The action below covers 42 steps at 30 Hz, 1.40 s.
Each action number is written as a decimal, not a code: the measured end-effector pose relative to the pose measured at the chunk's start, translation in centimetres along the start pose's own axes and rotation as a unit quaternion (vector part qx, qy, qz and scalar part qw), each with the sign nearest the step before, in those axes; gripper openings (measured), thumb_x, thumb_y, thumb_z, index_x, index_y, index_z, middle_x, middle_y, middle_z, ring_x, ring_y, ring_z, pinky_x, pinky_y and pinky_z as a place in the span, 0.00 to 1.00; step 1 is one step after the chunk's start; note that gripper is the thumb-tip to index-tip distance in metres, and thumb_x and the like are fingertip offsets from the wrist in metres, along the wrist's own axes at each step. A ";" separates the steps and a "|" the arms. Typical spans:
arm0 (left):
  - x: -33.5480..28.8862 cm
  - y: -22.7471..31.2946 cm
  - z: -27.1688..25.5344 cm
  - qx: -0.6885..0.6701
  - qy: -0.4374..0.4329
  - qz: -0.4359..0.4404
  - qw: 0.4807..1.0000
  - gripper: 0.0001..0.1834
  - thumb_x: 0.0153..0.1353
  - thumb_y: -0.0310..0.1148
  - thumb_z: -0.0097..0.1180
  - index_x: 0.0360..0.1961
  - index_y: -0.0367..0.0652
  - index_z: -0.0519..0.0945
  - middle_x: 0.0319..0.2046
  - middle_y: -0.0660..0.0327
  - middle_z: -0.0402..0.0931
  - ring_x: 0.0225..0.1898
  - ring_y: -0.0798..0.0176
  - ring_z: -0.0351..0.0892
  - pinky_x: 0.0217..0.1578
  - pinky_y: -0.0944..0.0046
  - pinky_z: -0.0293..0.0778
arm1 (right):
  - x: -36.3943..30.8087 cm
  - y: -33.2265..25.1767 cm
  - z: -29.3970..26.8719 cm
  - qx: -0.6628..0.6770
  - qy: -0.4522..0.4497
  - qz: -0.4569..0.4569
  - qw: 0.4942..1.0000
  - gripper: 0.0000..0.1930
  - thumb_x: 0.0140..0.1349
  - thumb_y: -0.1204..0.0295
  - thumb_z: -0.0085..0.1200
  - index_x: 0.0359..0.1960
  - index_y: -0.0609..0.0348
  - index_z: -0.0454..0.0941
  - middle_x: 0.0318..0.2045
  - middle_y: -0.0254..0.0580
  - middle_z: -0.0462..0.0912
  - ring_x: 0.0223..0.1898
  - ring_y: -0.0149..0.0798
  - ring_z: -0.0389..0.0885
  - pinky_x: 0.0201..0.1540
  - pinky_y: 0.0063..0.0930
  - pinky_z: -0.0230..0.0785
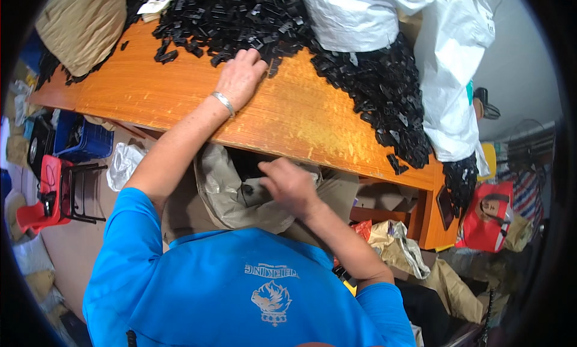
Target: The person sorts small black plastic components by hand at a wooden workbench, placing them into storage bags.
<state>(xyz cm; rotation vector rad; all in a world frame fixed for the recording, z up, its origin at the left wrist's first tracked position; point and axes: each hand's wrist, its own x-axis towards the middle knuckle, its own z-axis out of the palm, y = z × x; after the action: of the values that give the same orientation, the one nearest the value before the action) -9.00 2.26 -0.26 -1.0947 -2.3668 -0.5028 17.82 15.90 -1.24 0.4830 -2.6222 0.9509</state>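
My left hand (242,78), with a silver bracelet at the wrist, rests on the wooden table at the near edge of a large heap of small black plastic parts (234,19). Its fingers are curled down and pressed together; what they hold, if anything, is hidden. A few dark parts (274,66) lie just right of its fingertips. Over an open pale sack (219,173) at my lap, below the table edge, hovers my right hand (288,186). It is slightly blurred, with thumb and fingers apart and nothing visible between them. Something small and dark (247,191) shows inside the sack's mouth.
More black parts (390,100) spread along the right of the wooden table (138,91) beside a white sack (448,76). A brown paper-like bag (84,28) stands at far left. A red chair (51,197) and blue crate (84,140) are left; a red bag (488,218) is right.
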 end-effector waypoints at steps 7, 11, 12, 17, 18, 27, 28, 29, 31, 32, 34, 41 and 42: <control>-0.3 1.2 -1.0 -0.004 -0.089 0.035 0.995 0.13 0.58 0.27 0.71 0.45 0.45 0.84 0.44 0.58 0.81 0.50 0.52 0.82 0.47 0.52 0.78 | 1.6 11.1 -13.2 -0.279 0.147 0.132 0.940 0.08 0.66 0.77 0.65 0.46 0.57 0.87 0.45 0.48 0.85 0.40 0.56 0.89 0.42 0.47 0.84; -1.5 3.6 -0.9 -0.115 -0.075 0.030 0.990 0.10 0.61 0.28 0.71 0.43 0.41 0.85 0.41 0.55 0.81 0.47 0.47 0.83 0.49 0.50 0.80 | 2.1 14.0 -15.1 -0.343 0.066 0.194 0.916 0.12 0.65 0.79 0.63 0.49 0.64 0.86 0.50 0.54 0.83 0.42 0.60 0.90 0.45 0.50 0.85; -1.7 4.4 -1.4 -0.126 -0.079 0.023 0.989 0.09 0.64 0.29 0.70 0.44 0.40 0.87 0.40 0.54 0.81 0.47 0.45 0.82 0.49 0.49 0.80 | 2.5 14.2 -14.9 -0.340 0.065 0.193 0.918 0.12 0.65 0.79 0.63 0.49 0.64 0.86 0.50 0.54 0.83 0.42 0.60 0.90 0.45 0.50 0.85; -1.9 7.2 -2.5 -0.157 -0.132 -0.055 0.977 0.10 0.71 0.34 0.66 0.45 0.40 0.91 0.42 0.52 0.83 0.48 0.45 0.83 0.49 0.48 0.80 | 3.9 13.9 -15.2 -0.382 -0.019 0.222 0.897 0.07 0.65 0.80 0.58 0.44 0.63 0.81 0.47 0.57 0.80 0.39 0.62 0.90 0.43 0.50 0.85; -1.7 7.5 -2.8 -0.170 -0.148 -0.084 0.971 0.11 0.71 0.35 0.65 0.46 0.39 0.90 0.42 0.51 0.83 0.48 0.44 0.84 0.50 0.48 0.80 | 3.9 13.7 -15.6 -0.383 -0.037 0.207 0.899 0.08 0.65 0.81 0.56 0.44 0.63 0.81 0.48 0.58 0.80 0.39 0.62 0.90 0.43 0.50 0.85; -4.6 7.8 -2.7 -0.294 -0.083 -0.156 0.939 0.17 0.72 0.27 0.59 0.60 0.36 0.84 0.45 0.45 0.84 0.51 0.41 0.85 0.54 0.49 0.80 | 4.5 11.9 -12.2 -0.236 0.034 0.124 0.963 0.12 0.63 0.77 0.68 0.45 0.67 0.79 0.43 0.54 0.81 0.35 0.53 0.89 0.39 0.47 0.81; -4.5 8.1 -3.2 -0.324 -0.112 -0.147 0.928 0.19 0.70 0.24 0.59 0.61 0.36 0.83 0.45 0.46 0.83 0.51 0.40 0.84 0.54 0.49 0.80 | 4.5 11.6 -11.4 -0.120 0.070 0.180 0.974 0.12 0.64 0.78 0.67 0.45 0.66 0.79 0.41 0.50 0.81 0.33 0.45 0.87 0.38 0.41 0.80; -4.5 8.4 -3.6 -0.353 -0.141 -0.138 0.914 0.21 0.69 0.22 0.59 0.62 0.37 0.82 0.46 0.47 0.83 0.51 0.40 0.84 0.54 0.49 0.80 | 4.4 11.2 -10.6 -0.001 0.104 0.234 0.967 0.11 0.64 0.79 0.66 0.45 0.65 0.79 0.39 0.45 0.81 0.32 0.36 0.85 0.36 0.34 0.78; -4.6 8.5 -3.8 -0.309 -0.117 -0.102 0.938 0.23 0.66 0.19 0.60 0.63 0.40 0.81 0.46 0.49 0.81 0.49 0.41 0.83 0.51 0.49 0.80 | 4.1 10.2 -8.8 0.110 0.108 0.277 0.948 0.11 0.66 0.81 0.65 0.48 0.65 0.80 0.37 0.38 0.80 0.32 0.25 0.79 0.37 0.25 0.75; -4.4 8.4 -4.2 -0.272 -0.124 -0.080 0.951 0.22 0.66 0.20 0.61 0.61 0.42 0.83 0.46 0.51 0.80 0.49 0.42 0.82 0.51 0.49 0.80 | 3.9 9.6 -7.9 0.152 0.133 0.251 0.947 0.11 0.66 0.81 0.64 0.49 0.65 0.81 0.38 0.36 0.81 0.33 0.25 0.78 0.37 0.24 0.75; -3.6 8.0 -4.5 -0.237 -0.130 -0.057 0.961 0.21 0.65 0.20 0.62 0.59 0.45 0.84 0.46 0.52 0.79 0.50 0.43 0.81 0.51 0.49 0.80 | 3.6 8.8 -6.8 0.119 0.168 0.173 0.963 0.14 0.65 0.81 0.64 0.52 0.62 0.83 0.37 0.37 0.83 0.35 0.28 0.83 0.38 0.26 0.77; -2.0 6.2 -4.3 -0.181 -0.173 0.067 0.966 0.15 0.58 0.28 0.74 0.48 0.45 0.88 0.48 0.57 0.78 0.54 0.47 0.77 0.54 0.51 0.77 | 3.0 6.8 -8.2 -0.134 0.064 0.166 0.975 0.13 0.62 0.77 0.69 0.48 0.62 0.86 0.42 0.54 0.85 0.44 0.59 0.86 0.49 0.47 0.79; -2.1 6.2 -4.4 -0.206 -0.186 0.050 0.959 0.16 0.57 0.30 0.76 0.46 0.45 0.88 0.46 0.57 0.79 0.53 0.47 0.78 0.54 0.50 0.77 | 3.1 6.8 -8.2 -0.136 0.065 0.165 0.975 0.13 0.62 0.77 0.69 0.48 0.62 0.86 0.42 0.54 0.85 0.44 0.59 0.86 0.49 0.47 0.79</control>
<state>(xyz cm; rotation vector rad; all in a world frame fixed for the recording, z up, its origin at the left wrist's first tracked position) -1.77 2.49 2.91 -1.6082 -2.5713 -0.8453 13.60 25.57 2.19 -0.0817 -2.7008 0.6653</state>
